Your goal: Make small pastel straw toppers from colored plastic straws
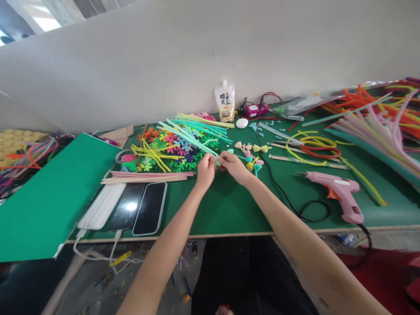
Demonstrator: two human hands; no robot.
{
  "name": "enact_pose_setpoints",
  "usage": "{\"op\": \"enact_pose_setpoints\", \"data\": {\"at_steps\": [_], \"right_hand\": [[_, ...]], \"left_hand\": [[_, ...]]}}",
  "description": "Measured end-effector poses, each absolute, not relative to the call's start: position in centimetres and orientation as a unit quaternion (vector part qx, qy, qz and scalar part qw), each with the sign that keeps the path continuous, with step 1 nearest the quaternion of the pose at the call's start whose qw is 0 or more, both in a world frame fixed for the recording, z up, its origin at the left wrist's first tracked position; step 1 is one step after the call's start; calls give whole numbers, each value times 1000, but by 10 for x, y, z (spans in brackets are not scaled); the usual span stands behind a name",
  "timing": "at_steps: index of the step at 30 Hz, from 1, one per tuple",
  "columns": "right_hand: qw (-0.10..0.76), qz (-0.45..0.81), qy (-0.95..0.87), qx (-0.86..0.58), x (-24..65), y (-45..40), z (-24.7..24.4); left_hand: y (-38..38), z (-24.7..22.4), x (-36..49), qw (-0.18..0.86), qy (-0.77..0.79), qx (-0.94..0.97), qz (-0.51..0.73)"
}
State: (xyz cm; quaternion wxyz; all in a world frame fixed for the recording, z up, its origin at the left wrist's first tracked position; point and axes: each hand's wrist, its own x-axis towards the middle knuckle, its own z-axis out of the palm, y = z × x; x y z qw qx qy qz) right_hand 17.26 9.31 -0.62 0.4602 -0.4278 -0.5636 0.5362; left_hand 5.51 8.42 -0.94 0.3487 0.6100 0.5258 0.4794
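Above the middle of the green table [229, 214], my left hand [206, 170] and my right hand [232, 166] are close together. Both are closed on the ends of light mint-green pipe cleaners [187, 136], which stretch away to the upper left. The fingertips cover the exact spot where they are gripped. Colourful snowflake-shaped pieces [177, 146] lie in a heap behind my left hand, with yellow pipe cleaners [154, 153] on top. Small bows and heart-like pieces [251, 159] lie just right of my right hand.
A pink glue gun [337, 190] rests at the right, its black cable [285, 197] curling left. Phones [150, 209] and a white power bank [103, 205] lie at the left beside a green board [59, 197]. A pouch [225, 103] stands by the wall.
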Motion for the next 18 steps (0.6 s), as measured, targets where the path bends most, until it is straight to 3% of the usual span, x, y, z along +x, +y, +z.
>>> {"op": "enact_pose_setpoints", "data": {"at_steps": [6,18], "right_hand": [[480,485,-562,-468,182,100,-6],[438,483,-598,-466,180,97,-6]], "left_hand": [[88,-13,55,413,504,599,466],[86,-15,54,352,515,628,466]]}}
